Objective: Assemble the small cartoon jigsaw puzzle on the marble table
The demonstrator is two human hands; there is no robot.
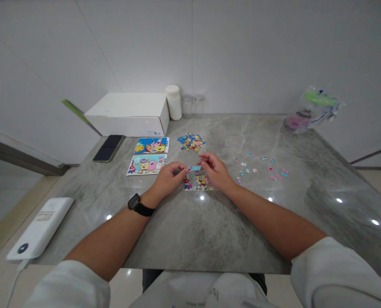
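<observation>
A partly assembled cartoon jigsaw puzzle (200,180) lies on the table in front of me. My left hand (169,177) is at its left edge, with thumb and forefinger closed on the upper left corner. Over the upper right part of the puzzle is my right hand (216,172), thumb and fingers bent together; whatever is between them is too small or hidden to make out. Part of the puzzle is covered by this hand. To the right, several loose puzzle pieces (247,170) are scattered. Behind the puzzle sits a heap of mixed pieces (191,141).
Left of the puzzle lie two picture cards, a pink and turquoise one (147,164) and a blue one (152,145). Farther out are a phone (108,148), a white box (126,113), a white bottle (174,102), glasses (198,107), a plastic bag (309,111) and a white corded device (43,226).
</observation>
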